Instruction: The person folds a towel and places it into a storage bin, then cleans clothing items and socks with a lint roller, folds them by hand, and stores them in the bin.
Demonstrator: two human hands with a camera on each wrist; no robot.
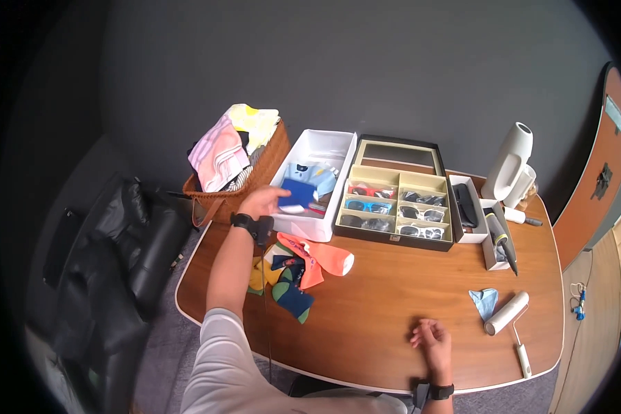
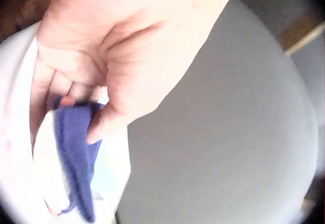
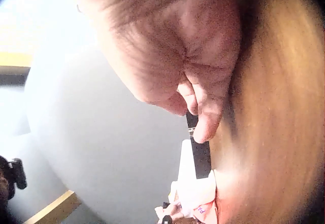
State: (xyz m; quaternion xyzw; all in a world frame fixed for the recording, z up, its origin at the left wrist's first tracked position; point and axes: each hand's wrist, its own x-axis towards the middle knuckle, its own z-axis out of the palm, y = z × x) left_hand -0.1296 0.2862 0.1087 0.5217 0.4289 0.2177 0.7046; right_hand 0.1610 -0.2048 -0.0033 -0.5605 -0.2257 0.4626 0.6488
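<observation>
My left hand (image 1: pixel 261 201) reaches over the near left side of a white plastic bin (image 1: pixel 298 226). Between its thumb and fingers it pinches a folded blue sock (image 1: pixel 298 194) with a white part, seen close up in the left wrist view as blue fabric (image 2: pixel 76 142). Light-blue socks (image 1: pixel 319 174) lie inside the bin, behind the held one. In front of the bin is a loose pile with an orange sock (image 1: pixel 314 259) and a navy sock with green ends (image 1: pixel 293 297). My right hand (image 1: pixel 433 341) is low over the table's front, fingers loosely curled, holding nothing.
Left of the bin, a wicker basket (image 1: pixel 272 155) overflows with folded clothes. To its right stands a sunglasses case (image 1: pixel 393 238) with several pairs. Farther right are white boxes (image 1: pixel 470 234), a white upright appliance (image 1: pixel 510 162), a lint roller (image 1: pixel 507 314) and a blue cloth (image 1: pixel 485 301).
</observation>
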